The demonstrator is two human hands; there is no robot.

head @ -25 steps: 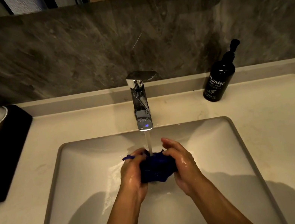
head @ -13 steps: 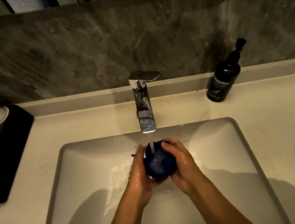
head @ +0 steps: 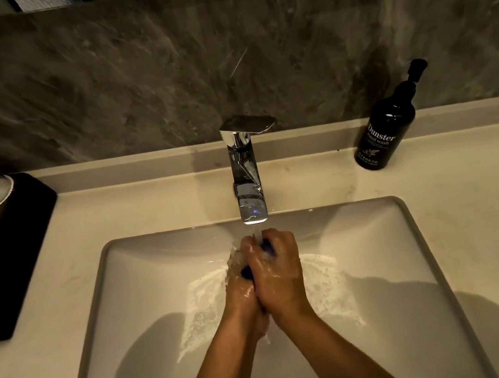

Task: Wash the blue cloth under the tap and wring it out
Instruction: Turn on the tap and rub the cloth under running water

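head view looks down, close over sink.

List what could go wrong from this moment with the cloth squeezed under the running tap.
1. The tap is running onto the clasped left hand and right hand, so wringing here may spray water past the sink onto the counter.
2. Only slivers of the blue cloth show in the wet grip; it might slip into the basin.
3. Wrung under the stream, the cloth likely soaks again.
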